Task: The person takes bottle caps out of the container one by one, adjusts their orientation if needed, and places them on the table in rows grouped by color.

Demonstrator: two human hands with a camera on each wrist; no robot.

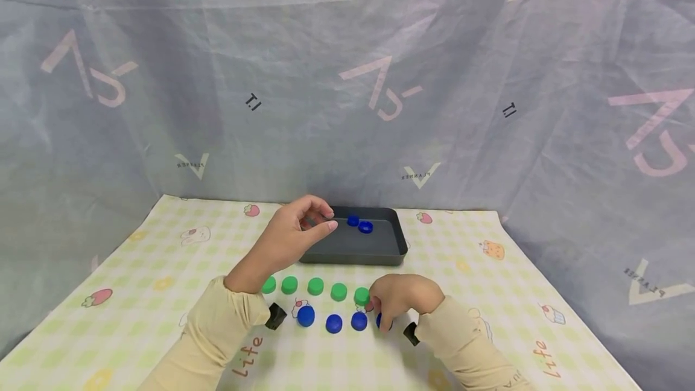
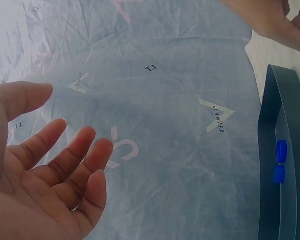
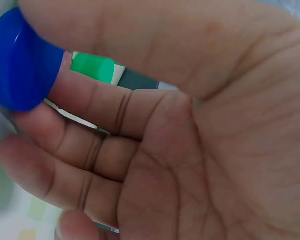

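Note:
My right hand (image 1: 404, 295) pinches a blue bottle cap (image 3: 20, 65) between thumb and fingertips, at the right end of the front row. In the head view its fingers hide most of that cap. Left of it lie more blue caps (image 1: 359, 321) on the tablecloth. Behind them runs a row of green bottle caps (image 1: 339, 292), the rightmost one close to the right hand's knuckles. My left hand (image 1: 295, 231) hovers over the left side of a dark grey tray (image 1: 353, 260), its fingers loosely bent with nothing in them. Two blue caps (image 1: 366, 227) lie inside the tray.
A checked tablecloth (image 1: 163, 318) with printed fruit and animals covers the table. Behind the tray hangs a grey curtain (image 1: 304, 107) with printed letters, which also runs along both sides. Small black devices (image 1: 276, 316) are worn at both wrists.

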